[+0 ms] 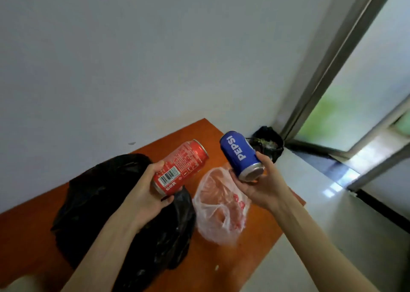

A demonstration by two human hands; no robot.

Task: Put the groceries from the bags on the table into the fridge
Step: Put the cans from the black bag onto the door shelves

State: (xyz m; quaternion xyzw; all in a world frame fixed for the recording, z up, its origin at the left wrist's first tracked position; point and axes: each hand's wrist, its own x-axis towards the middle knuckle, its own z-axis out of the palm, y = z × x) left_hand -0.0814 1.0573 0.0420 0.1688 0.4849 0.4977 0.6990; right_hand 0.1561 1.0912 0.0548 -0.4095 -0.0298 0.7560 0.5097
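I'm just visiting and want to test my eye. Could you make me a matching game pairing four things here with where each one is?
Things:
1. red can
2. blue can
3. black bag
4. clear bag

Places:
A. lying on the table, under the right hand
B. held in the right hand
C. lying on the table, under the left arm
D. held in the left hand

Pairs: 1-D, 2-B, 3-C, 4-A

I see a black-lined bin (268, 144) in the corner w/ rubbish in it, by a sliding door (346, 105), grey wall (133, 58) behind.
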